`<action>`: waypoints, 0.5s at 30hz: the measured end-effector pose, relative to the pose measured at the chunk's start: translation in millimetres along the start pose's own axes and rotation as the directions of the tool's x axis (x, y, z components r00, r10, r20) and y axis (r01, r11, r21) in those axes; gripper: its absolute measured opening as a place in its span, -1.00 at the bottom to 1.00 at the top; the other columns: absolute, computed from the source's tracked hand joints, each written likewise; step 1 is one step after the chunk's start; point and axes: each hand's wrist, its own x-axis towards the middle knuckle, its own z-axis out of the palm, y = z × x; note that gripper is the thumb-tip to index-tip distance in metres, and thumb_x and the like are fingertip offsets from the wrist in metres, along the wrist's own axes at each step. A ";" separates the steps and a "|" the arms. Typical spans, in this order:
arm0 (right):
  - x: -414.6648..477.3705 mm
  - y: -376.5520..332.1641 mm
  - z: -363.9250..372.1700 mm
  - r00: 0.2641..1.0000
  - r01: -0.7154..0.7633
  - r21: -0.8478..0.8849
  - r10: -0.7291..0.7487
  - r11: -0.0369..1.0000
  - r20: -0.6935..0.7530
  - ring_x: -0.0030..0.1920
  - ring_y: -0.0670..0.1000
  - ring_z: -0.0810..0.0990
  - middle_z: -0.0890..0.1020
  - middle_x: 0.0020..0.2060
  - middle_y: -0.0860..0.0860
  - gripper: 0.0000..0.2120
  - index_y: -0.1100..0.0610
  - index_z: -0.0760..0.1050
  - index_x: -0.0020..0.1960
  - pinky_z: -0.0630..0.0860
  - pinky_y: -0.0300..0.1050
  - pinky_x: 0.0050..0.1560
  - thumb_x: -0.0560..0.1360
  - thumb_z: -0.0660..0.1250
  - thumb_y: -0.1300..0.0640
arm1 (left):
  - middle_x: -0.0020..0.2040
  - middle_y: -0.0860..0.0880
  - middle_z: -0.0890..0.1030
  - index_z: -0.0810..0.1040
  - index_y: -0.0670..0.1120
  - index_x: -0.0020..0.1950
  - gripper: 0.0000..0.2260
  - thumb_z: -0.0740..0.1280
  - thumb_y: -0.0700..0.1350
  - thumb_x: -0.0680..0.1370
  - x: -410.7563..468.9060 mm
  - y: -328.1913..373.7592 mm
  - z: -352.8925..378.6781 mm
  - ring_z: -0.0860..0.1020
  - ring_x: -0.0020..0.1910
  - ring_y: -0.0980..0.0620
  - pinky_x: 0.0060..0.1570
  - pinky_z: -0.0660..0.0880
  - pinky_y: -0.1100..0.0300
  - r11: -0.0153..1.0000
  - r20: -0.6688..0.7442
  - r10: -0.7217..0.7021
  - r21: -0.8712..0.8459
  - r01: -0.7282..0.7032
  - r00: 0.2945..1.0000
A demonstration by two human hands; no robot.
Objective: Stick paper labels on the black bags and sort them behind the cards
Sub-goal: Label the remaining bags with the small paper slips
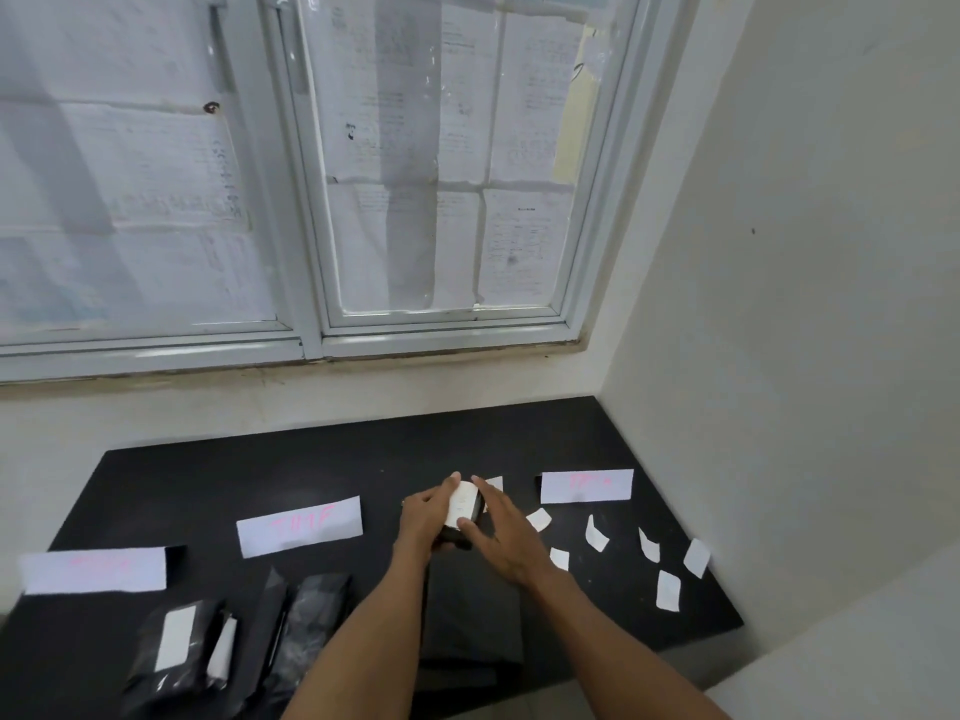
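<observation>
Black bags lie at the near left of a dark table. Two already wear white paper, the others look bare. Farther in, at centre, the left hand curls round one small bag, while the right hand presses a label onto it with straight fingers. Loose labels wait to the right. Beyond lie white cards. Labelling seems partway done, and the sorting mostly remains.

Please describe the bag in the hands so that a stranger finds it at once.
On the black table under the window, look to the middle, where two hands meet. The left hand grips a black bag; the right hand touches its white label. The other bags lie at front left.
</observation>
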 end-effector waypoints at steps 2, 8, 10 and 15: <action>0.8 -6.9 4.3 0.999 -0.002 0.007 0.002 1.000 0.038 0.46 -0.10 0.24 0.24 0.48 -0.12 -0.27 -0.02 0.08 0.53 0.28 -0.15 0.39 0.48 0.25 -0.27 | -0.06 -0.11 0.61 0.58 -0.07 -0.04 -0.70 0.36 0.16 0.50 -1.8 -2.3 -7.8 0.59 -0.10 -0.05 -0.27 0.55 0.12 1.000 -0.015 0.009 -0.007 -0.010 1.000; 11.3 -33.2 34.0 0.987 -0.100 0.182 0.076 0.978 0.139 0.36 -0.08 0.37 0.40 0.38 -0.05 -0.18 0.04 0.22 0.48 0.34 -0.34 0.23 0.36 0.42 -0.25 | 0.05 -0.16 0.65 0.59 -0.19 0.18 -0.60 0.48 0.00 0.44 -5.9 -16.4 -63.2 0.64 -0.01 -0.07 -0.26 0.62 0.15 0.988 0.105 -0.039 -0.146 0.054 0.994; 14.0 -46.9 46.9 0.978 -0.155 0.246 0.113 0.957 0.173 0.24 -0.08 0.46 0.48 0.29 -0.03 -0.28 0.07 0.29 0.43 0.41 -0.47 -0.02 0.38 0.46 -0.14 | 0.09 -0.18 0.65 0.56 -0.20 0.24 -0.58 0.50 -0.12 0.42 -7.3 -22.2 -88.5 0.64 0.03 -0.07 -0.13 0.64 0.11 0.963 0.144 -0.076 -0.246 0.110 0.987; 15.4 -77.1 92.3 0.936 -0.276 0.283 0.191 0.918 0.294 0.30 0.01 0.41 0.38 0.39 0.06 -0.21 0.10 0.19 0.51 0.38 -0.36 0.08 0.40 0.46 -0.08 | 0.11 -0.22 0.59 0.48 -0.18 0.29 -0.61 0.40 -0.35 0.47 -13.9 -38.6 -150.1 0.60 -0.01 -0.06 -0.11 0.65 0.13 0.904 0.169 -0.141 -0.380 0.196 0.975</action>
